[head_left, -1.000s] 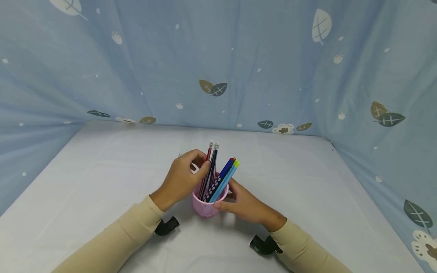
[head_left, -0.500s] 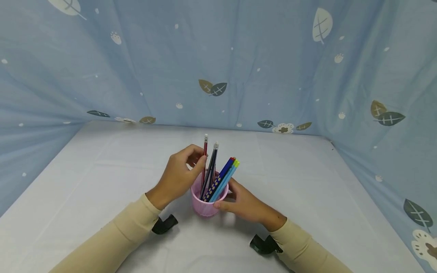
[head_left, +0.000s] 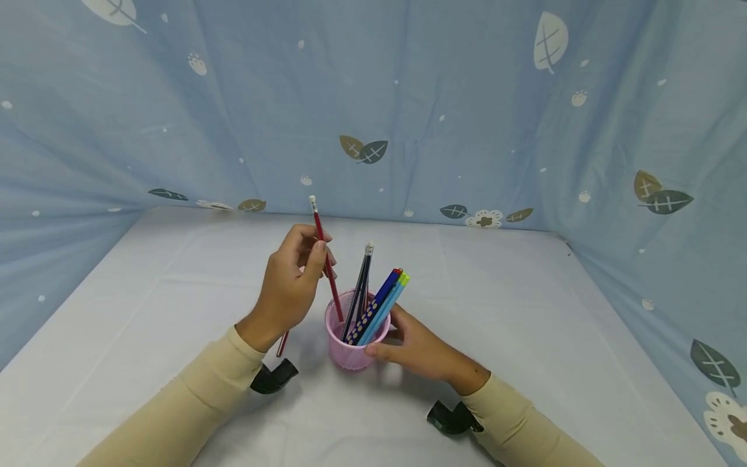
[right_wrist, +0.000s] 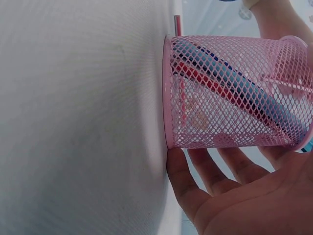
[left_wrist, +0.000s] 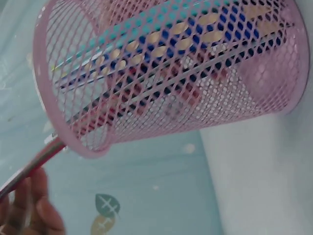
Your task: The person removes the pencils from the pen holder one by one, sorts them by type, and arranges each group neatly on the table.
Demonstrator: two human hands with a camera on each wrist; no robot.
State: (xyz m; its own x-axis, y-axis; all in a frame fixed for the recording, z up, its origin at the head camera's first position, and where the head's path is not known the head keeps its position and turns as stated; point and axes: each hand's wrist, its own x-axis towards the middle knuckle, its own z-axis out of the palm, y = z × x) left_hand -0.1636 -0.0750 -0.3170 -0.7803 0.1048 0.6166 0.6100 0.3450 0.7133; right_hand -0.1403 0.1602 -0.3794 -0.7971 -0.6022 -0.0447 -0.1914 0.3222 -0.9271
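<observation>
A red pencil (head_left: 320,227) with a white eraser end is pinched between the thumb and fingers of my left hand (head_left: 286,280). It leans left, and its lower end is still inside the rim of a pink mesh pen holder (head_left: 349,359). My right hand (head_left: 421,349) grips the holder's right side, thumb in front and fingers behind. Inside lean dark pencils (head_left: 360,285), a dark blue pencil with gold dots (head_left: 382,295) and light blue pencils (head_left: 382,316). In the left wrist view, fingers (left_wrist: 39,188) touch the red pencil above the mesh.
Another red pencil (head_left: 283,344) lies on the white tabletop (head_left: 496,311), partly hidden by my left wrist. Dark wrist-worn devices (head_left: 275,377) sit under both sleeves. A blue leaf-print curtain (head_left: 467,117) surrounds the back and sides.
My left hand has moved up and left, drawing the red pencil mostly out of the holder and tilting it. The pencil on the table has come into view. My right hand stays put.
</observation>
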